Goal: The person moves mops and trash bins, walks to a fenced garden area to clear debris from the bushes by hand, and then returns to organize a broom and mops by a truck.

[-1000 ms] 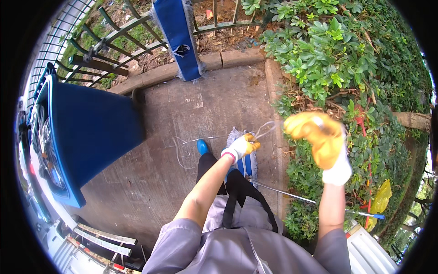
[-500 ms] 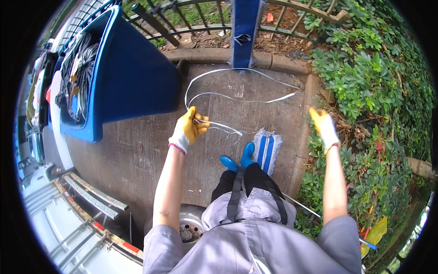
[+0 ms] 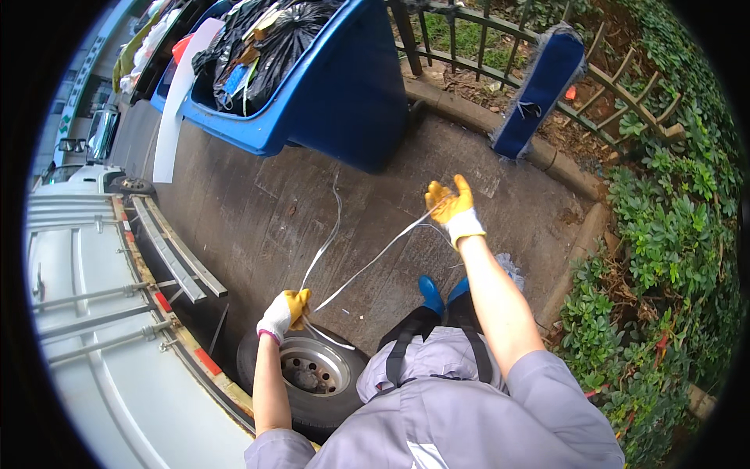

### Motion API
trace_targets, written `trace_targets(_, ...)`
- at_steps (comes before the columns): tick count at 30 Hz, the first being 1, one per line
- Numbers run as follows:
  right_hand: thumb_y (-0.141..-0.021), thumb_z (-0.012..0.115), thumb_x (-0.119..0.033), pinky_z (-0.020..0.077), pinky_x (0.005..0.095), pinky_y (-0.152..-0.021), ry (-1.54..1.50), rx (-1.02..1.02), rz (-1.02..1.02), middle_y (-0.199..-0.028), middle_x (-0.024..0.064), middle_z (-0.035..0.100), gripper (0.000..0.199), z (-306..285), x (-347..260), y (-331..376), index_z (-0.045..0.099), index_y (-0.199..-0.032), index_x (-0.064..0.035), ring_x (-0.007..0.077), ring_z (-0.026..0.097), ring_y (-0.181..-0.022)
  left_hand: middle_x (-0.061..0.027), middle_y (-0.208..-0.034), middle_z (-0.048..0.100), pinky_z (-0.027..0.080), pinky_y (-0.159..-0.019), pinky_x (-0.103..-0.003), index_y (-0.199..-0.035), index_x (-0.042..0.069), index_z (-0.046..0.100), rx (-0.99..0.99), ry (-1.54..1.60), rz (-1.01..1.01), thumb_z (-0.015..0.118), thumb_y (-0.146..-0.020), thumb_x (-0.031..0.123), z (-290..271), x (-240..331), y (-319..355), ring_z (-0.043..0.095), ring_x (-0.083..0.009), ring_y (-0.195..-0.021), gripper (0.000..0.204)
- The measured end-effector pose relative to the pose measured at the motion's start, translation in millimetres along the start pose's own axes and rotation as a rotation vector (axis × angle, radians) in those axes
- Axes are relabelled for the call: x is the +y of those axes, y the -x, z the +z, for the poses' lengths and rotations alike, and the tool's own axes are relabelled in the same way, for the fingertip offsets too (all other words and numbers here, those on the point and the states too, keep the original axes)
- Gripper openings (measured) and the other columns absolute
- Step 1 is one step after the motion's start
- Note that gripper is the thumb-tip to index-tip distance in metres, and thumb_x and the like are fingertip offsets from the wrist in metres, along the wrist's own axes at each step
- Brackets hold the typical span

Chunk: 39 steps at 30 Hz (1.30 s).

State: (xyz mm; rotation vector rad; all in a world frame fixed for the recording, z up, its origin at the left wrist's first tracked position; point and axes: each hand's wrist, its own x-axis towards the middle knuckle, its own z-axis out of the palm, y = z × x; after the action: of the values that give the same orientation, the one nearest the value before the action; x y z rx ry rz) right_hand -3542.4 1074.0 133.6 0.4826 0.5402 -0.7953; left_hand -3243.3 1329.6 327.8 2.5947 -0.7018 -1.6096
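Observation:
A thin white plastic strap [image 3: 383, 253] runs nearly straight between my two gloved hands. My left hand [image 3: 286, 314], in a white and yellow work glove, is closed on it beside the truck wheel; a loop goes up over the pavement and a short end hangs over the tyre. My right hand [image 3: 455, 209], gloved alike, is raised in front of me with the thumb and some fingers apart. The strap reaches its fingers and appears caught there, though the exact grip is hard to see. Another thin length curves below this hand.
A blue wheeled bin [image 3: 344, 98] with black bags stands ahead left. A truck [image 3: 109, 313] and its wheel [image 3: 315, 371] are at my left. A blue flat mop head [image 3: 539, 94] leans on the fence [image 3: 484, 35]. Bushes [image 3: 672, 266] line the right, beyond a kerb [image 3: 582, 250].
My view has turned left. My left hand has moved down beside the wheel with the strap. My right hand has left the bushes' side and come across to the strap, which is now stretched between both hands.

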Motion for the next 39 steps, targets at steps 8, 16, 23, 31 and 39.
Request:
trace_targets(8, -0.087, 0.053, -0.021, 0.0417, 0.0247, -0.045, 1.527, 0.087, -0.291, -0.065, 0.0045, 0.058, 0.02, 123.9, -1.9, 40.1, 0.056, -0.1, -0.0061, 0.0113, 0.054, -0.053, -0.0147, -0.08, 0.065, 0.048, -0.064, -0.042, -0.091, 0.009, 0.065, 0.665, -0.598, 0.3, 0.053, -0.082, 0.032, -14.2, -89.4, -46.1, 0.062, -0.0326, -0.073, 0.028)
trace_targets(16, -0.077, 0.059, -0.011, 0.0471, 0.0306, -0.072, 2.656, -1.008, -0.281, -0.086, 0.0137, 0.065, 0.021, 245.9, 138.0, 107.2, 0.064, -0.097, -0.0043, 0.0228, 0.062, -0.077, -0.0023, -0.067, 0.057, 0.04, -0.05, -0.024, -0.13, 0.016, 0.037, -0.055, 0.446, 0.808, 0.066, -0.076, 0.019, -12.1, 124.1, -23.1, 0.05, -0.0076, -0.056, 0.061)
trace_targets(23, -0.087, 0.055, -0.01, 0.0467, 0.0226, -0.079, 1.729, -0.646, -0.509, -0.101, 0.0058, 0.057, 0.031, 323.3, 72.5, 61.2, 0.05, -0.116, 0.001, 0.0096, 0.056, -0.089, -0.005, -0.069, 0.057, 0.048, -0.058, -0.03, -0.085, 0.003, 0.054, -0.537, 0.778, 0.83, 0.054, -0.088, 0.026, -60.9, 224.8, -3.2, 0.057, -0.0162, -0.057, 0.022)
trace_targets(31, -0.087, 0.052, -0.035, 0.0419, 0.0305, -0.085, 1.284, -0.793, 0.491, -0.091, 0.0135, 0.062, 0.052, 282.5, 48.1, 19.8, 0.045, -0.121, 0.0034, 0.0222, 0.057, -0.099, -0.0059, -0.07, 0.055, 0.047, -0.067, -0.035, -0.086, 0.005, 0.052, -0.427, 1.239, 1.177, 0.047, -0.091, 0.03, -183.4, 326.2, 9.2, 0.057, -0.0225, -0.07, 0.026)
trace_targets(39, -0.084, 0.059, -0.024, 0.0432, 0.0206, -0.057, 2.024, -0.285, 0.133, -0.071, 0.0082, 0.062, 0.031, 380.4, -50.0, -3.4, 0.06, -0.101, 0.0023, 0.01, 0.056, -0.059, -0.0015, -0.074, 0.05, 0.048, -0.065, -0.03, -0.085, 0.008, 0.049, 0.124, 1.36, 1.129, 0.047, -0.092, 0.029, -283.2, 241.0, -9.2, 0.054, -0.017, -0.067, 0.022)
